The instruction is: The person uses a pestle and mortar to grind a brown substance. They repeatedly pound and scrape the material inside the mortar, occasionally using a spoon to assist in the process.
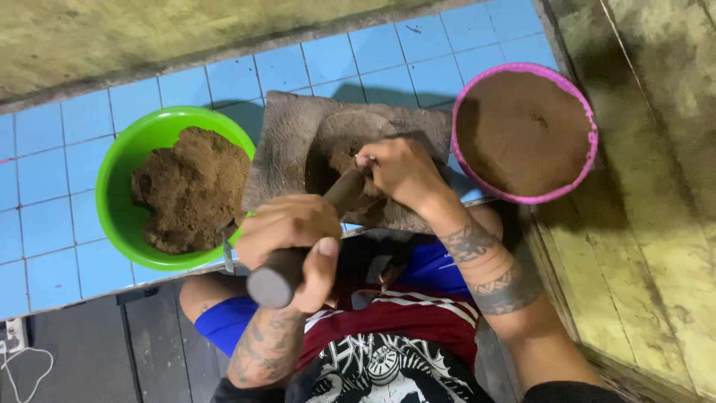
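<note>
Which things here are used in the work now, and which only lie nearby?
In use:
- left hand gripping the pestle
- right hand in the stone mortar
- green bowl
- pink bowl

Lying about:
- white cable

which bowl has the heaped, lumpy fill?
The green bowl, left of the stone mortar; the pink bowl's brown fill lies flat and smooth.

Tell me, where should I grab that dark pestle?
Probably by its thick rounded end, the part nearest the person's body, coming from that side. The pestle slants down into the stone mortar, so its tip is buried in brown powder; the left hand wraps the bare handle.
</note>
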